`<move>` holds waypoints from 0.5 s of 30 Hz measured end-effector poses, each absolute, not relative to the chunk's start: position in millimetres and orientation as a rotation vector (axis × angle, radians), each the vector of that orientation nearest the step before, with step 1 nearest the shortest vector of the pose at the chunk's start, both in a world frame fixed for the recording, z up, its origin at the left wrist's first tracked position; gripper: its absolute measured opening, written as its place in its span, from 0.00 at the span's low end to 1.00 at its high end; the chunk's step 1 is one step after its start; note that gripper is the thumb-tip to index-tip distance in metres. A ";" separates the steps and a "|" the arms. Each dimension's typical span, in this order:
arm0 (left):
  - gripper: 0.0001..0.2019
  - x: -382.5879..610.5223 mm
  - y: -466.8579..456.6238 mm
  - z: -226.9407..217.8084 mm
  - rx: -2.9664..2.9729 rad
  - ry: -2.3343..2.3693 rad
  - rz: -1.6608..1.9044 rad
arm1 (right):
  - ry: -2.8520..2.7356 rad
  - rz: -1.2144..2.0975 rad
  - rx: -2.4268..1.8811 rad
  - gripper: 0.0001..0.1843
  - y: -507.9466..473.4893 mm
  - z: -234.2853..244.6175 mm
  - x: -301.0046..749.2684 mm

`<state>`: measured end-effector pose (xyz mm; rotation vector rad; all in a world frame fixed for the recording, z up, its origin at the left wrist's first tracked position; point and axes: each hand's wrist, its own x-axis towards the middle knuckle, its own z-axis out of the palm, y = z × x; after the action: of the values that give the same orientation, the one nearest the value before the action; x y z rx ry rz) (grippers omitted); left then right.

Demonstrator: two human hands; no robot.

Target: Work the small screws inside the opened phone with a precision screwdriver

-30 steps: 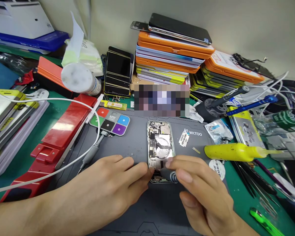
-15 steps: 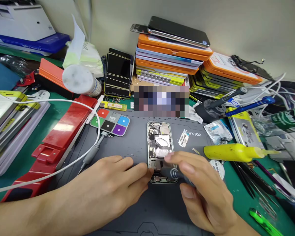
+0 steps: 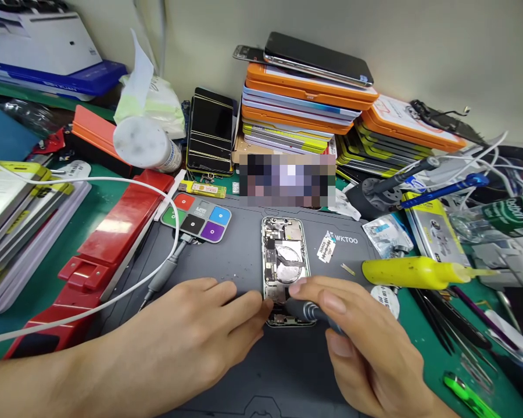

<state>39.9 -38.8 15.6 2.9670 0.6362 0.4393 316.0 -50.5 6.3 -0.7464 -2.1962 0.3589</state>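
Note:
An opened phone lies face up on the dark grey mat, its inner board and a round silver part bare. My left hand has its fingers closed together, with the fingertips against the phone's lower left edge. Over the phone's lower right side, my right hand holds a dark grey pen-shaped tool between bent index finger and thumb. The tool's blunt, ringed end sits over the lower part of the phone. Its tip is hard to make out, and the rest of it is hidden by the fingers.
On the mat lie a coloured magnetic pad, a grey screwdriver-like tool and a small white blade. A yellow bottle and tweezers are at right. A white cable loops across the left.
My right thumb and palm have shifted slightly right, away from the tool's ringed end. The left hand stays at the phone's edge. The whole view has moved a little.

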 end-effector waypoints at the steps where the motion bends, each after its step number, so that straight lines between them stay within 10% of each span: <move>1: 0.10 39.6 -39.1 15.4 2.963 0.640 0.444 | -2.198 0.346 -0.735 0.47 -50.5 6.6 315.4; 15: 0.08 40.4 -39.6 12.5 2.965 0.611 0.407 | -2.220 0.356 -0.709 0.47 -48.8 4.0 313.3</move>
<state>40.4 -39.6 12.5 2.9652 0.6113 0.4075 313.3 -48.8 4.0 -0.7088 -2.2196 0.3562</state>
